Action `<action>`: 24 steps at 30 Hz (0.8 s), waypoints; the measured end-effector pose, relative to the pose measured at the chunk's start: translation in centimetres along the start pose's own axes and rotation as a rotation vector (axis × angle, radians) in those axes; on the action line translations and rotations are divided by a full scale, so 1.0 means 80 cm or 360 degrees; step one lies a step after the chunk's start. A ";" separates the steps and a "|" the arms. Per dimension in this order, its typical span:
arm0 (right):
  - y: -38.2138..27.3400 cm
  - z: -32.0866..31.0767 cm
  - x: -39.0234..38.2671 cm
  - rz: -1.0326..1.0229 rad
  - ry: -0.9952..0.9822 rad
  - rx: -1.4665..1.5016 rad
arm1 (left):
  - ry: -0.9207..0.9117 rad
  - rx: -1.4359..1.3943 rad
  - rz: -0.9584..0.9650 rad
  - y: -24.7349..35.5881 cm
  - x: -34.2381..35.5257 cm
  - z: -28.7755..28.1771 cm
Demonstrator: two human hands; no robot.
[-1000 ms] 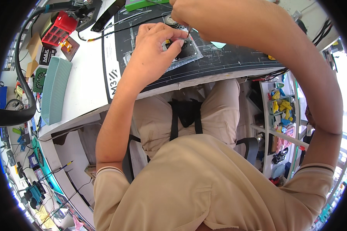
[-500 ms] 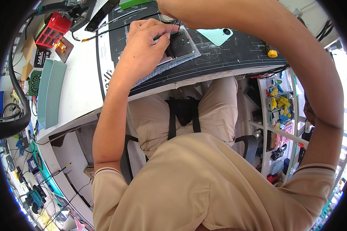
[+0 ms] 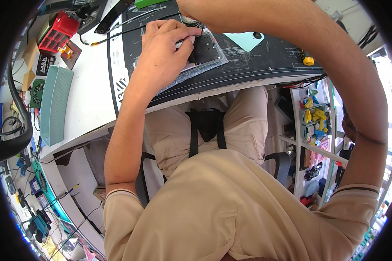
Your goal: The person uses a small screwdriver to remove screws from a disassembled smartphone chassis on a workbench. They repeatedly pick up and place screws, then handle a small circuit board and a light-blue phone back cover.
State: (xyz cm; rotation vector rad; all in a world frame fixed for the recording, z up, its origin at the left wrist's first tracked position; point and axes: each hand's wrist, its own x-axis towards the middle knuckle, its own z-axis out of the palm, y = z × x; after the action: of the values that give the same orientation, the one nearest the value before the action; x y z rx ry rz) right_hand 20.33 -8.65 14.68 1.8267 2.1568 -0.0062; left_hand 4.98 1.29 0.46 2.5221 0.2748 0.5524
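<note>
Left hand [image 3: 163, 50] lies curled over the near-left part of a small dark flat device [image 3: 204, 48], fingertips pressed on its edge and pinning it down. The device sits on a clear bubble-wrap sheet [image 3: 213, 63], which lies on the black cutting mat [image 3: 248, 69] at the far side of the worktop [image 3: 87, 100].

Right hand [image 3: 191, 8] is at the top rim of the view, mostly cut off; it seems closed above the far edge of the device, but what it grips, if anything, I cannot tell.

Handling, as a judgement: the device looks thin, stiff and light, likely an opened piece of electronics, so fragile on its face and at any exposed parts. The bubble wrap under it is soft and slick; the device may skate if pushed sideways. Best taken by its long edges or held flat from above, not by the middle.

Nearby: a pale turquoise phone back [image 3: 245, 40] just to the right on the mat, a small yellow thing [image 3: 308, 61] further right, a red crate [image 3: 59, 32] and a ribbed teal tray [image 3: 54, 104] well off to the left.
</note>
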 end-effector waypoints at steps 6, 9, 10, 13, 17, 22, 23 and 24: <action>-0.002 -0.008 -0.008 -0.0022 -0.0005 -0.0010 | -0.0005 0.0005 0.0004 0.000 0.001 -0.001; 0.000 0.004 0.003 0.0014 -0.0005 -0.0086 | -0.0018 0.0007 0.0006 -0.001 0.001 -0.002; 0.000 0.009 0.008 0.0038 -0.0008 -0.0125 | -0.0011 -0.0004 -0.0003 -0.002 0.001 -0.002; 0.000 0.005 -0.005 -0.0081 0.0076 -0.0090 | 0.0004 -0.0019 -0.0002 -0.002 0.000 -0.001; 0.004 0.016 -0.003 -0.0120 0.0176 -0.0081 | -0.0002 0.0003 0.0034 -0.004 -0.001 0.000; 0.000 -0.002 0.012 -0.0060 -0.0051 -0.0049 | -0.0011 0.0114 0.0019 0.000 -0.007 -0.008; -0.005 -0.013 0.016 0.0037 -0.0154 -0.0016 | 0.0015 0.0182 0.0006 0.001 -0.013 -0.011; -0.013 -0.027 0.018 0.0129 -0.0255 0.0016 | 0.0041 0.0252 -0.0010 0.002 -0.019 -0.014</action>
State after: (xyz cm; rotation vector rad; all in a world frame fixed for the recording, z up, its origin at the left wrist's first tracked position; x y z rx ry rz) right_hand 18.60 -7.04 16.18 1.8507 1.9760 -0.1405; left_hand 3.17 1.19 0.91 2.6669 0.3487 0.5812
